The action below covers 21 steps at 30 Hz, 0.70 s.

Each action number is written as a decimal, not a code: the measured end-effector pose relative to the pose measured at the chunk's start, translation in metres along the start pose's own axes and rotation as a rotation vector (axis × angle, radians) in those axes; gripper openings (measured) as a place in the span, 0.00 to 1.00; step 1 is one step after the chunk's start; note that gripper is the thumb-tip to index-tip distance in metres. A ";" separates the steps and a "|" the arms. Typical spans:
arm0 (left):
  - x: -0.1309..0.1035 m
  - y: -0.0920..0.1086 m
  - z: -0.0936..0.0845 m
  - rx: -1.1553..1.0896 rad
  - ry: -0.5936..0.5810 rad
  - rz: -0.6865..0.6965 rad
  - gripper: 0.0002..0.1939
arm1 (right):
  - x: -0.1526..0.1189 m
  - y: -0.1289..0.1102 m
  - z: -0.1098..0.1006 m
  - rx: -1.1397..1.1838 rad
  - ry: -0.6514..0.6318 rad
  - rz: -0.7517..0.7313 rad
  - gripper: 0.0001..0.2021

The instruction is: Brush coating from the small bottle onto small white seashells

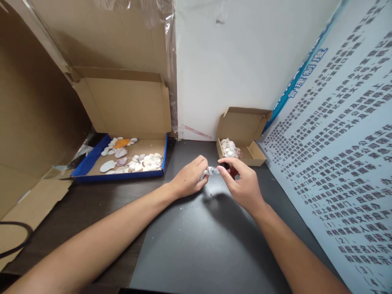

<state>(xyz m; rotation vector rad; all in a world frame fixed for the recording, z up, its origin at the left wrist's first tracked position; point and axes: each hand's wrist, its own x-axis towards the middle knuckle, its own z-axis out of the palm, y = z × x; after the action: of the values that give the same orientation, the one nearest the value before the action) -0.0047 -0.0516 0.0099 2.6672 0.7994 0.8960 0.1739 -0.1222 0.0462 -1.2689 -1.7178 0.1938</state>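
Two bare forearms (101, 237) lie nearest, both cut off by the near edge. At their far ends, the left hand (191, 177) and right hand (243, 183) are slightly apart, joined by one small clear piece (213, 170) over the grey mat (183, 245). Left fingers are clamped round its left end, hiding much of it; the right thumb tip meets its other end. One dark piece (225, 165) is pinched in the right fingers, partly covered, its shape hard to make out.

Two boxes stand open at the far side: a blue-edged box (122, 177) on the left, a smaller cardboard box (257, 152) on the right. Both hold pale shells (147, 162), overlapping too much to count; one orange shell (121, 143) lies in the left box. One black cable (29, 234), far left, is cut off.
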 end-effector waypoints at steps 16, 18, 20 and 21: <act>0.002 0.001 -0.002 0.005 -0.003 0.028 0.05 | 0.000 0.011 0.004 0.216 0.045 0.288 0.12; 0.002 0.002 -0.002 -0.006 -0.003 0.030 0.05 | 0.000 0.016 0.005 0.254 0.056 0.319 0.13; 0.002 0.002 -0.002 -0.013 0.000 0.029 0.04 | 0.000 0.017 0.006 0.253 0.079 0.309 0.13; 0.002 0.001 -0.002 -0.015 0.000 0.027 0.04 | 0.000 0.017 0.005 0.238 0.090 0.288 0.12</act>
<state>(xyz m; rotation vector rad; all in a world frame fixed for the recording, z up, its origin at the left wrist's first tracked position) -0.0038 -0.0515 0.0132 2.6713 0.7560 0.9053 0.1812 -0.1124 0.0327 -1.3197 -1.3852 0.4882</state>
